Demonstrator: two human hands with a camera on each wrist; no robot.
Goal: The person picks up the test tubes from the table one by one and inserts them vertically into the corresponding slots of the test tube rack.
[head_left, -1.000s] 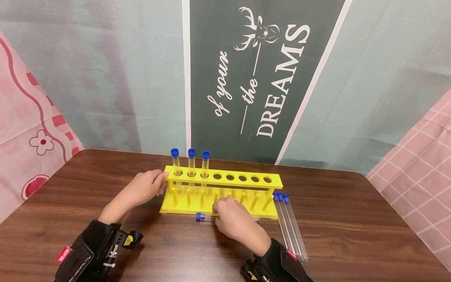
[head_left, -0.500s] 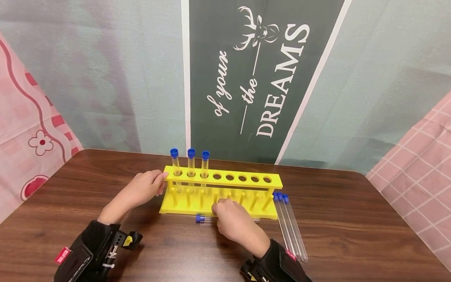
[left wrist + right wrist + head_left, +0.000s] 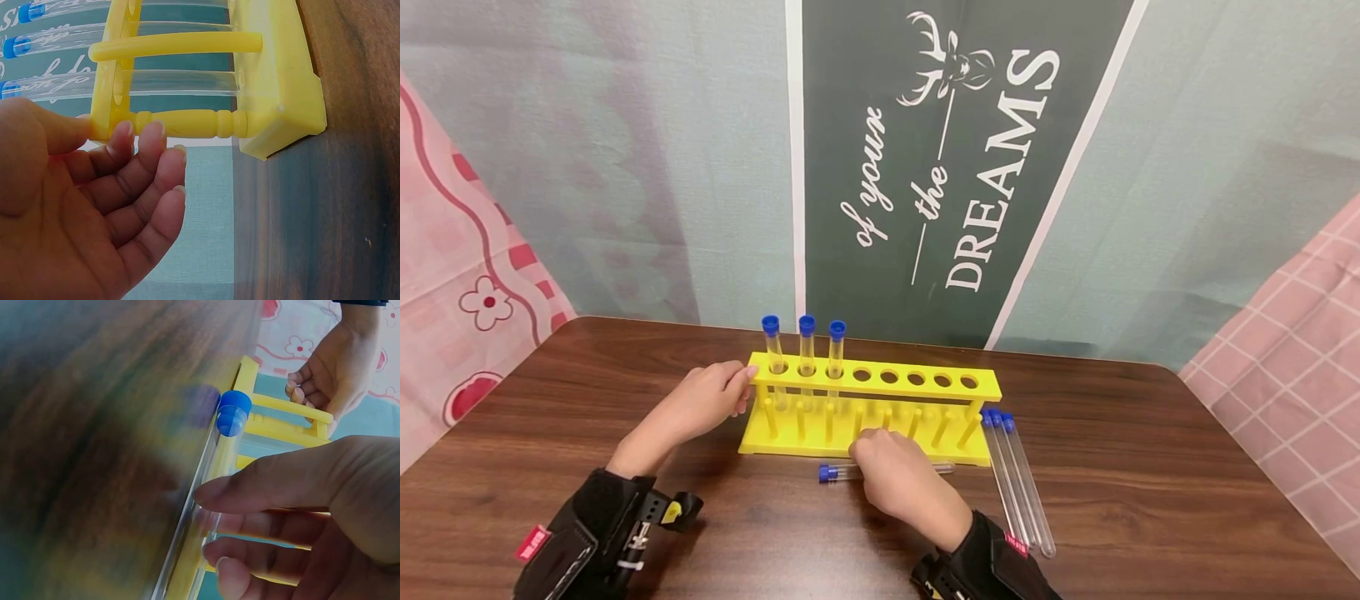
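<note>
1. Currently, the right hand (image 3: 898,475) pinches a capped test tube (image 3: 842,472) lying on the tabletop (image 3: 1150,467), at the rack's six o'clock.
2. Left hand (image 3: 703,404) grips the yellow rack (image 3: 872,379) at its nine o'clock end.
3. Tube judged light, slick, breakable, prone to rolling; best held mid-barrel, not by the blue cap (image 3: 233,412).

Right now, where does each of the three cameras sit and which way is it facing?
Head: worn high, looking forward and down at the table; both hands and black wrist straps show.
Left wrist: beside the left hand, looking along its fingers at the yellow rack end.
Right wrist: under the right hand, looking along the capped tube lying before the rack.
Shared: all show the rack; the right wrist view also catches the left hand.
</note>
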